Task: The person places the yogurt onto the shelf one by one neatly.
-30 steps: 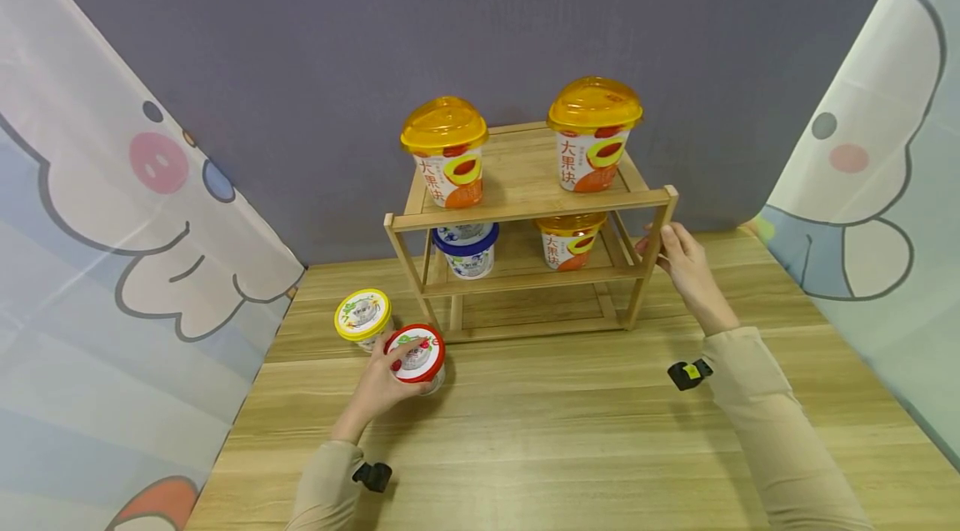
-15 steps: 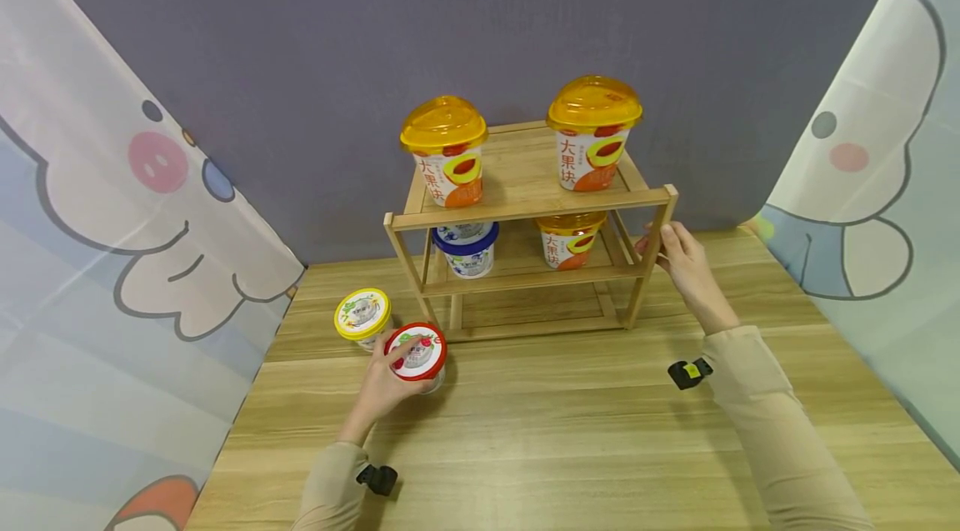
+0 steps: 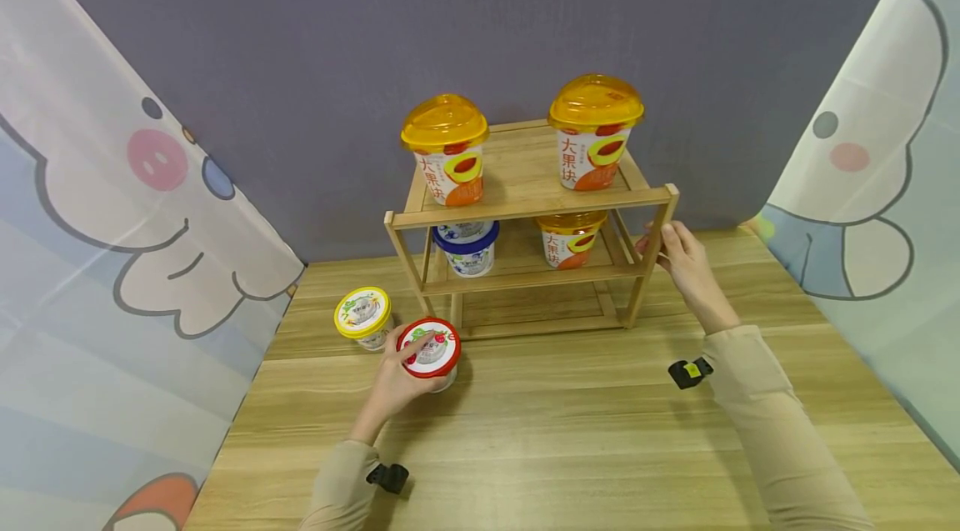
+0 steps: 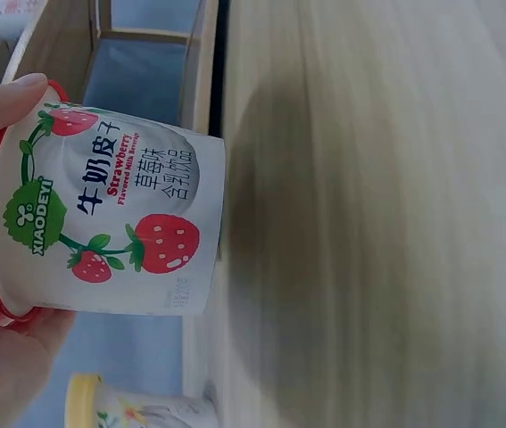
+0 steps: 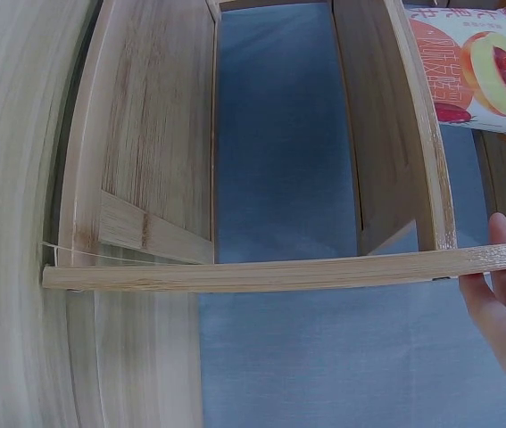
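My left hand (image 3: 396,385) grips a red-lidded strawberry milk cup (image 3: 430,349) from the left, just in front of the wooden rack's left front corner. In the left wrist view the cup (image 4: 114,201) is upright with its base close to the tabletop; whether it touches is hard to tell. My right hand (image 3: 688,264) holds the right front post of the three-tier wooden rack (image 3: 517,208), thumb in front and fingers behind. A yellow-lidded cup (image 3: 363,314) stands on the table to the left of the red-lidded one.
Two orange-lidded peach cups, a left one (image 3: 450,168) and a right one (image 3: 592,152), stand on the top shelf. The middle shelf bears blue-lidded cups (image 3: 468,252), partly hidden, and another peach cup (image 3: 567,246). Printed curtains hang at both sides.
My left hand has moved slightly right with the strawberry cup, away from the yellow-lidded cup. The right hand and the rack have stayed put.
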Demonstrator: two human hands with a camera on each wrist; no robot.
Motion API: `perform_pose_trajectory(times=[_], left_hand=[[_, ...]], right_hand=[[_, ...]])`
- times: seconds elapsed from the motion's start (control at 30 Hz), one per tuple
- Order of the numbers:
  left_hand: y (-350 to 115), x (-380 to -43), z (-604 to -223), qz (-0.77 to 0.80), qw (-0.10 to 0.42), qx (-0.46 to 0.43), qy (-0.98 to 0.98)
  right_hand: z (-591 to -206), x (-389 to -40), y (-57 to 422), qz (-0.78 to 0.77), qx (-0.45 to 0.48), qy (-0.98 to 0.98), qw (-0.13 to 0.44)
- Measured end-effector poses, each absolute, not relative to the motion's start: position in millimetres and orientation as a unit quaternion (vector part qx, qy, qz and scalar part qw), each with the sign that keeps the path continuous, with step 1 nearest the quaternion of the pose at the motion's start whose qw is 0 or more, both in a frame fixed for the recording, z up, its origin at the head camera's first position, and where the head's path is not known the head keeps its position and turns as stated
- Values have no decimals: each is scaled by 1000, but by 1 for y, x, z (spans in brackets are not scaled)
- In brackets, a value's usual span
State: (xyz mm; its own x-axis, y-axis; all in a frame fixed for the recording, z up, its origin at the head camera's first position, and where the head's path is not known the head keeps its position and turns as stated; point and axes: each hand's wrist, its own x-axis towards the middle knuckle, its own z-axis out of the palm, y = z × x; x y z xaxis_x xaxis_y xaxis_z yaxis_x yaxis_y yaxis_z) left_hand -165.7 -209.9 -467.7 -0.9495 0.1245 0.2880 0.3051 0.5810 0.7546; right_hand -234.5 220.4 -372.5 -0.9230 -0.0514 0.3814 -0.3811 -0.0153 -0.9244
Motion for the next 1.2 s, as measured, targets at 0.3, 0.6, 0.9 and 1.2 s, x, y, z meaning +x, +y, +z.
perform_pose_trajectory(times=[0.3, 0.6, 0.9, 1.2], left_hand=[[-185, -170, -458, -445, 97, -142, -879], [-155, -177, -456, -470, 87, -165, -862], [-131, -182, -458, -493, 56, -170, -851], [-112, -185, -458, -506, 46, -167, -845]], right_hand=[[-359, -223, 213, 693, 154, -695, 115], [-357, -223, 212, 702, 162, -683, 122], [-358, -224, 211, 707, 161, -677, 127], [-357, -222, 211, 703, 160, -683, 122]])
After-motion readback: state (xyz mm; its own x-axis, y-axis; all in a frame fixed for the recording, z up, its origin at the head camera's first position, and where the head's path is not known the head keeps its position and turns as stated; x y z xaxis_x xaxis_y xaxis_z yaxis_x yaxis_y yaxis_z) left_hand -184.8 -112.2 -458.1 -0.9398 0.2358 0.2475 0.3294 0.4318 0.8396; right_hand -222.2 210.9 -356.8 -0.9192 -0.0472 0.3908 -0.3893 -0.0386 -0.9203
